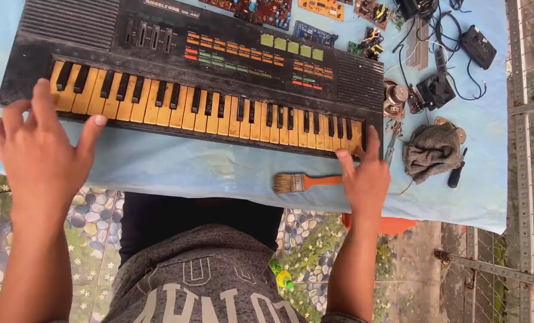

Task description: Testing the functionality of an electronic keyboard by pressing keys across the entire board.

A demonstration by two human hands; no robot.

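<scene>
1. The keyboard (195, 78), grimy with yellowed keys, lies whole across the blue-covered surface (177, 170).
2. Left hand (36, 149), fingers spread, rests on its near-left keys; right hand (366, 176), open, touches the near-right corner.
3. A paintbrush (306, 181) lies near, unheld; brushing looks unfinished.
4. Circuit boards (261, 9) sit far.

Table: a pale blue cloth-covered tabletop (207, 170) is lying in even daylight.
Floor: a pebble-and-flower patterned floor covering (93, 227) is showing below it.
Right side: a grey perforated metal rail (521, 149) is running alongside.
</scene>
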